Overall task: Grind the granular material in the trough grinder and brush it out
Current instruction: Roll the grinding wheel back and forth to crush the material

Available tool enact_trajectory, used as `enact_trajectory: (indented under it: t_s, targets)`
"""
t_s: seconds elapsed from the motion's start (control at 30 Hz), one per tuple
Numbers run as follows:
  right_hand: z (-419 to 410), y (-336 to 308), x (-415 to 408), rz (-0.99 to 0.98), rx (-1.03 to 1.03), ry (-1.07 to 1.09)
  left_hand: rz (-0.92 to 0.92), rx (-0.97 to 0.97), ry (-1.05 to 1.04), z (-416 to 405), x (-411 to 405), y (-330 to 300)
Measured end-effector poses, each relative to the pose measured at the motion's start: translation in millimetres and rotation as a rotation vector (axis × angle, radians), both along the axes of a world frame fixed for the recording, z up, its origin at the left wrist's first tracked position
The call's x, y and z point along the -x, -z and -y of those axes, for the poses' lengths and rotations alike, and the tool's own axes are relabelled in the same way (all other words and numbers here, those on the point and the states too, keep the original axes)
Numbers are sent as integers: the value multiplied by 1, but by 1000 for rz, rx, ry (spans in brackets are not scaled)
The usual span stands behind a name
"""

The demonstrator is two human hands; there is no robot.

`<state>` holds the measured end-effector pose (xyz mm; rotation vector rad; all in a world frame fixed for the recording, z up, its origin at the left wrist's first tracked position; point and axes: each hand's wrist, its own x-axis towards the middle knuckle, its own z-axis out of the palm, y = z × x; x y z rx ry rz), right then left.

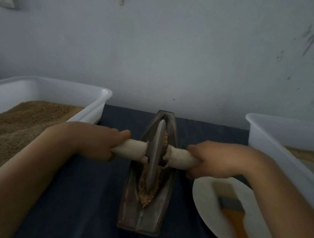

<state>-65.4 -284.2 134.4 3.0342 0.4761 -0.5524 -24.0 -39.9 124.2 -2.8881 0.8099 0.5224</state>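
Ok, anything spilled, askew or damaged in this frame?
Nothing spilled: the granular material sits inside the trough grinder. One oddity: the wrapping on the wheel's handle looks frayed and torn where it meets the grinding wheel. Both hands, left and right, grip it evenly. The brush lies on the plate.

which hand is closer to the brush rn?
Right. The right hand grips the roller handle just above the plate where the brush lies. The left hand grips the opposite handle, across the trough grinder.
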Motion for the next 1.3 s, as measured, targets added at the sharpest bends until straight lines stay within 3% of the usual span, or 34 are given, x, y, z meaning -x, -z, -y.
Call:
enact_trajectory:
  t_s: [0.2, 0.47, 0.57, 0.67, 0.97, 1.13, 1.3]
  targets:
    - [2, 6, -12, 83, -37, 16, 37, 68, -25, 5, -11, 7]
    - [9, 44, -48, 662, 17, 41, 700, 183, -54, 14, -45, 48]
    - [8, 48, -51, 761, 48, 47, 787, 248, -52, 15, -47, 54]
    - [8, 42, -46, 656, 44, 23, 712, 191, -55, 13, -44, 50]
    - [0, 3, -4, 27, -13, 30, 123, -22, 3, 7, -3, 3]
    - [0, -4, 5, -61, 0, -10, 1, -37, 6, 1, 6, -3]
    - [2, 4, -11, 35, -43, 24, 59, 72, -20, 5, -10, 7]
